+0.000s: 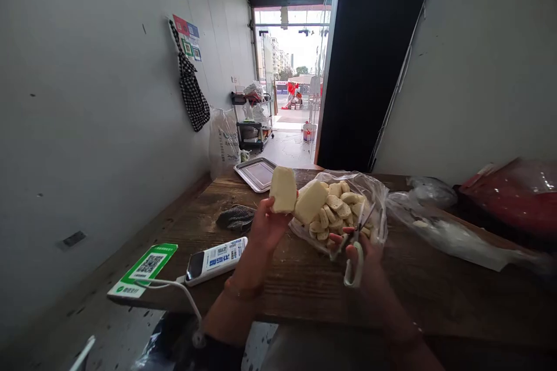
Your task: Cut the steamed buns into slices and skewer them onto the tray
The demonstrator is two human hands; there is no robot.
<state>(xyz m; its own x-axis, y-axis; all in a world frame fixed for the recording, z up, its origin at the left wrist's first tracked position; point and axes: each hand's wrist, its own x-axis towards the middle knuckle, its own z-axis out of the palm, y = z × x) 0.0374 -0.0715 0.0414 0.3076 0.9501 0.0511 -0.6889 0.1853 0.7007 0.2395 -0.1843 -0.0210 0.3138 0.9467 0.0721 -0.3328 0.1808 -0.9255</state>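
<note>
My left hand [270, 225] is closed on two flat, pale slabs that look like tofu or dough; one slab [283, 188] stands upright, and the other slab [310, 203] leans right over the edge of a clear plastic bag [379, 200]. Inside that bag lie several cut pale pieces [337, 208]. My right hand [365, 246] grips white-handled scissors [357, 261], with the blades pointing up and apart in front of the pieces. The exact finger placement in the handles is partly hidden.
A metal tray [256, 175] and a dark cloth [236, 218] lie on the wooden table [300, 290]. Nearer left are a white payment device [217, 259] with a cable and a green QR card [148, 269]. Plastic bags [452, 237] line the right side.
</note>
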